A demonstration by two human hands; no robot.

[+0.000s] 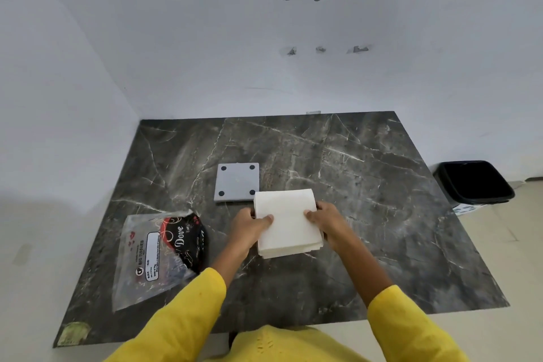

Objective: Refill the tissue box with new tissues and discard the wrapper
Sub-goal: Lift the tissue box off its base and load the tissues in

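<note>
We see a thick stack of white folded tissues (286, 222) held between both hands over the dark grey marble-patterned bench (367, 185); the left hand (251, 225) grips the stack's left edge, thumb lying on top and the other fingers tucked underneath; the right hand (324, 220) grips the right edge in the same way, thumb on the top sheet; both wrists come out of bright yellow sleeves (188, 311); the stack sits near the middle of the bench, tilted a little, and its lower layers fan out along the near edge; whether it rests on the bench or is lifted just above it we cannot tell; a dark edge shows under the stack beside the right hand, but we cannot make out what it is. Just behind the stack, touching or slightly overlapped by its far left corner, lies a flat grey square panel with four black round pads (237, 182) at its corners; to the left, well apart from the hands, lies a clear plastic wrapper with black and red print (155, 253), flattened and crumpled on the bench; off the bench's right side, on the pale floor, stands a black open bin (474, 182); a white wall (205, 53) with several chipped holes rises behind the bench.
</note>
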